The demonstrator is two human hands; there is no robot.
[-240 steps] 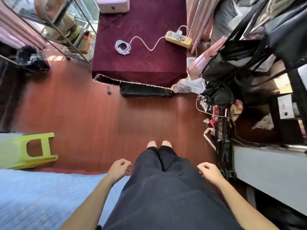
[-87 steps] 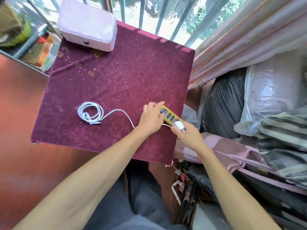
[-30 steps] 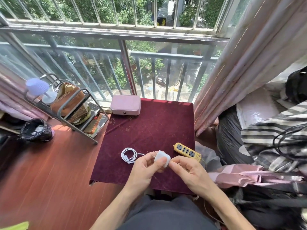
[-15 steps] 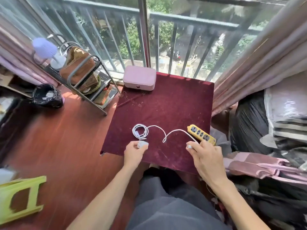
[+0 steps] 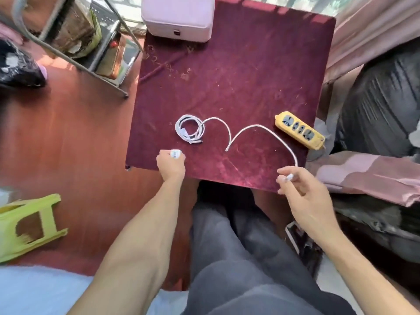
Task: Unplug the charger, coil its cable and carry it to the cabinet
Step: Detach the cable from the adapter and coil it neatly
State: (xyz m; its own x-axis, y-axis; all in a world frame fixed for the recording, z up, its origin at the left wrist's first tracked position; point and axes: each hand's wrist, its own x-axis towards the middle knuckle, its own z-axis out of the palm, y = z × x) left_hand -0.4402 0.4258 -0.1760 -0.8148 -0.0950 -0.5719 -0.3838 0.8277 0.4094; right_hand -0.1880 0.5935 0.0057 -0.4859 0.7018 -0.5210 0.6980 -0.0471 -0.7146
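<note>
My left hand (image 5: pixel 171 164) is closed around the white charger block (image 5: pixel 175 153) at the table's near left edge. My right hand (image 5: pixel 302 192) pinches the plug end of the white cable (image 5: pixel 261 126) at the near right edge. The cable runs from my fingers in two arcs across the maroon cloth to a small coil (image 5: pixel 190 132) lying left of centre. The cable is detached from the charger block. The yellow power strip (image 5: pixel 299 130) lies at the table's right edge with nothing plugged into it.
A pink box (image 5: pixel 178 17) sits at the far edge of the maroon table (image 5: pixel 238 64). A metal rack (image 5: pixel 75 37) stands to the left, a green stool (image 5: pixel 29 226) on the wooden floor at near left. Bags and folded fabric (image 5: pixel 375 123) crowd the right side.
The charger came out of the power strip and then off its cable. My hands have since drawn apart and back toward me, and my view has tilted down over the table.
</note>
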